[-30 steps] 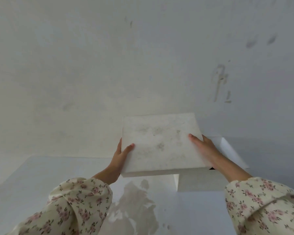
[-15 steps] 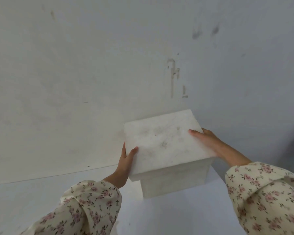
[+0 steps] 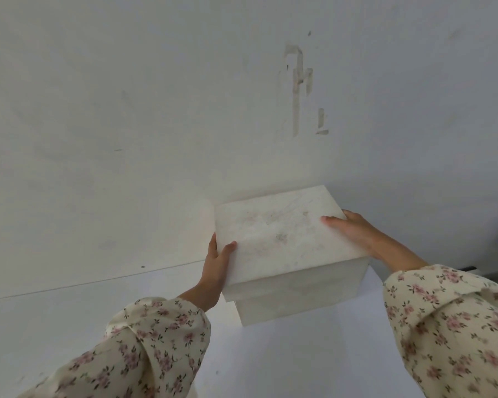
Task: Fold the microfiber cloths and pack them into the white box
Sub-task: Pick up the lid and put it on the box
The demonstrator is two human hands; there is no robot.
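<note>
On the white counter (image 3: 299, 354), against the wall (image 3: 156, 110): left grip (image 3: 216, 262) pinches the lid (image 3: 282, 234) at its left edge, thumb on top. White box (image 3: 299, 294) sits under it and looks closed. No cloths visible, so packing is probably done. Right grip (image 3: 354, 231) curls round the right edge. Wall scuffed, with residue marks (image 3: 298, 84).

no text, labels or numbers can be read anywhere.

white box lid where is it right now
In the head view the lid sits on the white box, right of centre on the table by the wall, held between the left hand and the right hand.
</note>
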